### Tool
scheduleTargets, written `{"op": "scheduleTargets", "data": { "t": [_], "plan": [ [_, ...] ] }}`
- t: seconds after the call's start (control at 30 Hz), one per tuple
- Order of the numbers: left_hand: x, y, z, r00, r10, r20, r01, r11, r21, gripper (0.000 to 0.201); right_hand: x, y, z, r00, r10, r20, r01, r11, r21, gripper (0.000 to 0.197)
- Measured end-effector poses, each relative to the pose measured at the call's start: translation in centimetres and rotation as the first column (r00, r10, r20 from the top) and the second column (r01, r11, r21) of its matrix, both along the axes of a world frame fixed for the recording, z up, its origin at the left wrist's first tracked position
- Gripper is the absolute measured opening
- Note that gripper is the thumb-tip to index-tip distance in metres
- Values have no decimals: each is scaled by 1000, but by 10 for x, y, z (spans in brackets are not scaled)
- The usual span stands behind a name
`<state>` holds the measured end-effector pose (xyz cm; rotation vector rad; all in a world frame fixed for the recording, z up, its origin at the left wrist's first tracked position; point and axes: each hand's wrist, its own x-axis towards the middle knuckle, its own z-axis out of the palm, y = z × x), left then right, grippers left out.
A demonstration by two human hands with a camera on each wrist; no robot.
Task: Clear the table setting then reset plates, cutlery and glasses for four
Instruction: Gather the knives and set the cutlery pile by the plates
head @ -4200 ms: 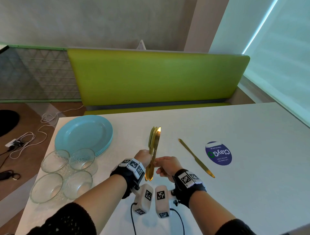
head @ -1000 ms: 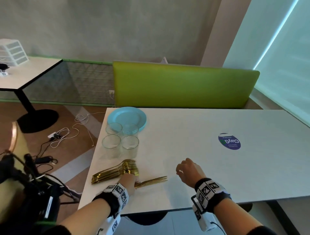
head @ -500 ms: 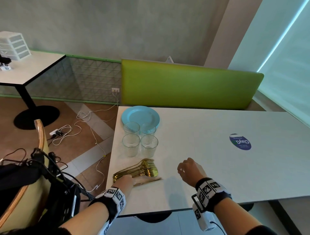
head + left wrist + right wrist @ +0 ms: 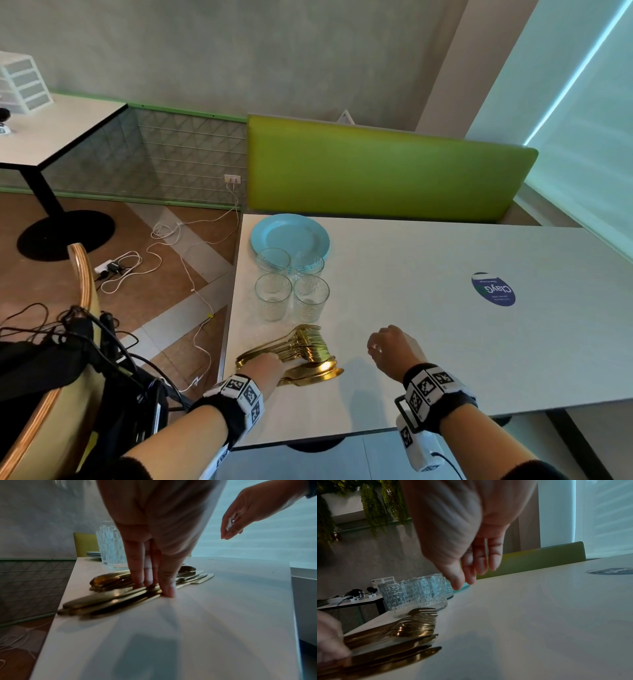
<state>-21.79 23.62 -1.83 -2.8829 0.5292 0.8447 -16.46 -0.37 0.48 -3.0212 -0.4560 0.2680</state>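
Observation:
A pile of gold cutlery (image 4: 303, 356) lies near the left front corner of the white table (image 4: 445, 342): forks (image 4: 421, 616), spoons (image 4: 106, 579) and knives (image 4: 412, 654). My left hand (image 4: 265, 368) rests on the knife handles (image 4: 106, 600) with straight fingers (image 4: 169, 586) pressing down. My right hand (image 4: 390, 349) hovers just right of the pile, its fingers (image 4: 479, 566) relaxed and holding nothing. Behind the cutlery stand several clear patterned glasses (image 4: 291, 291), and behind them a stack of light blue plates (image 4: 289, 233).
A round blue sticker (image 4: 493, 289) lies on the table's right part. A green bench back (image 4: 387, 171) runs along the far edge. A wooden chair (image 4: 78, 274) with black cables is at my left; white cords (image 4: 164, 246) trail on the floor.
The knives have been laid down by the forks and spoons at the table's left front. My left hand has slid them closer against the pile. The right hand stays hovering.

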Motion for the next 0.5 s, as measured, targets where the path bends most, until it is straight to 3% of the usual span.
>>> {"op": "scheduleTargets", "data": {
  "t": [0.13, 0.27, 0.33, 0.4, 0.5],
  "plan": [
    [-4, -1, 3, 1000, -9, 26, 9, 1000, -11, 60, 2, -1, 0, 1000, -13, -1, 13, 1000, 3, 24],
    [2, 0, 7, 991, -65, 118, 58, 996, 66, 38, 3, -1, -4, 999, -45, -23, 45, 999, 13, 24],
    [14, 4, 9, 980, -31, 197, 32, 999, -5, 31, 10, -1, -5, 998, -57, -36, 58, 998, 20, 23],
    [29, 10, 18, 904, -2, 428, 78, 984, -158, 24, 22, -2, -7, 996, -76, -51, 78, 997, 28, 22],
    [57, 22, 34, 761, 65, 645, 230, 903, -363, 20, 48, 1, -6, 990, -113, -84, 117, 992, 44, 21]
  ]
}}
